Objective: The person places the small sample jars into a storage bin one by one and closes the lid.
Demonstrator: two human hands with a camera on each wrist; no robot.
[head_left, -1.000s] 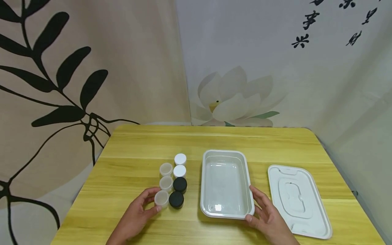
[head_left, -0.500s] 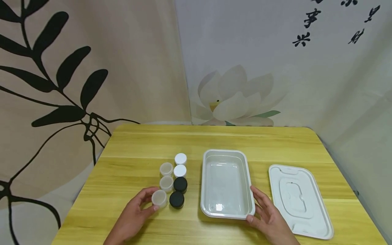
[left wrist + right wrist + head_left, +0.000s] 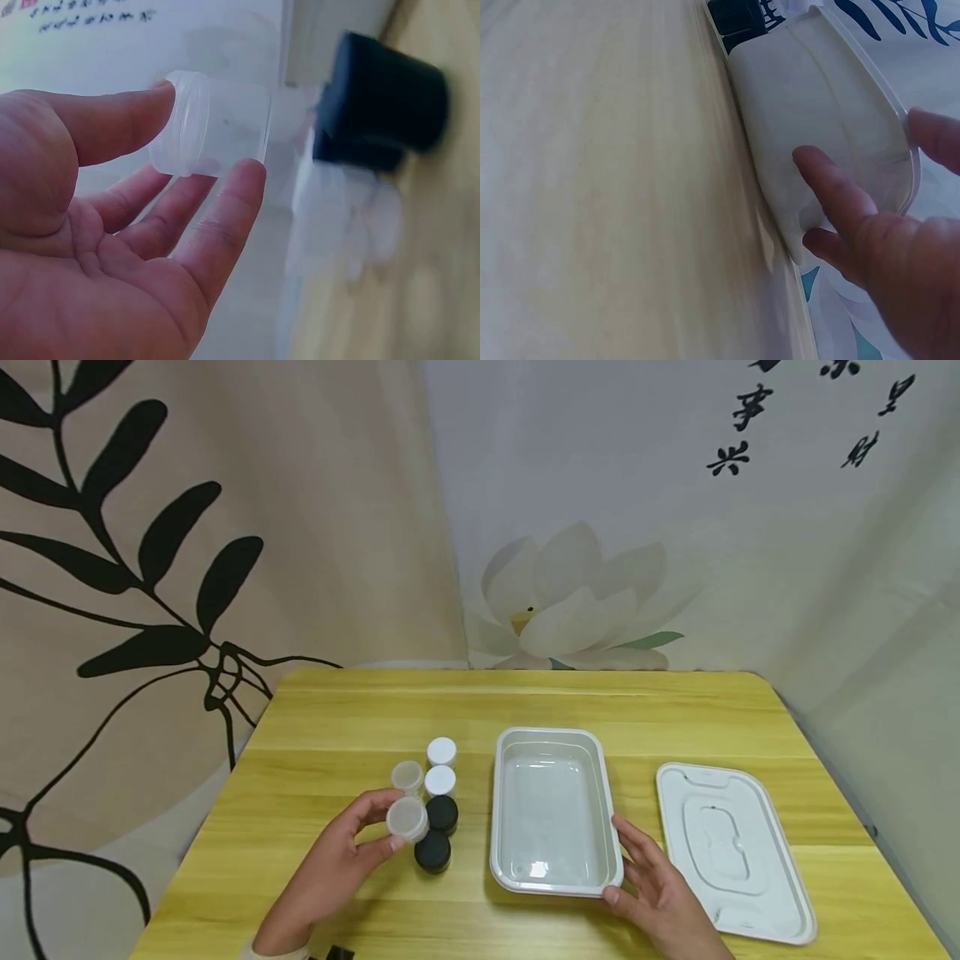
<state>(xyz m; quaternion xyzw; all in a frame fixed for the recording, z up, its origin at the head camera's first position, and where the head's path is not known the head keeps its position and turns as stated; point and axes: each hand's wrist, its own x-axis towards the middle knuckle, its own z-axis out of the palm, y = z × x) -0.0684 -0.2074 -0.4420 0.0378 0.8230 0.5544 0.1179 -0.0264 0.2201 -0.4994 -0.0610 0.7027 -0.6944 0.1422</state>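
Observation:
My left hand (image 3: 330, 864) pinches a small clear plastic jar (image 3: 229, 124) with a translucent lid, thumb on the lid end and fingers along its side. The jar is off the table, tilted, above the row of jars. Behind it stands another translucent-lidded jar (image 3: 407, 774); any further one there is hidden. Beside them, two white-lidded jars (image 3: 441, 766) and two black-lidded jars (image 3: 441, 814) form a column. My right hand (image 3: 660, 893) holds the near right corner of the open white plastic box (image 3: 555, 818), its thumb at the rim and fingers against the outer wall.
A white lid (image 3: 738, 852) with a raised pattern lies flat to the right of the box. The wood-grain table (image 3: 525, 693) ends before a printed curtain (image 3: 337, 527) at the back. Bare wood lies between the jars and the box.
The left hand has drawn the nearest translucent-lidded jar slightly left, then lifted it up and rightward over the others. The right hand stays at the box corner.

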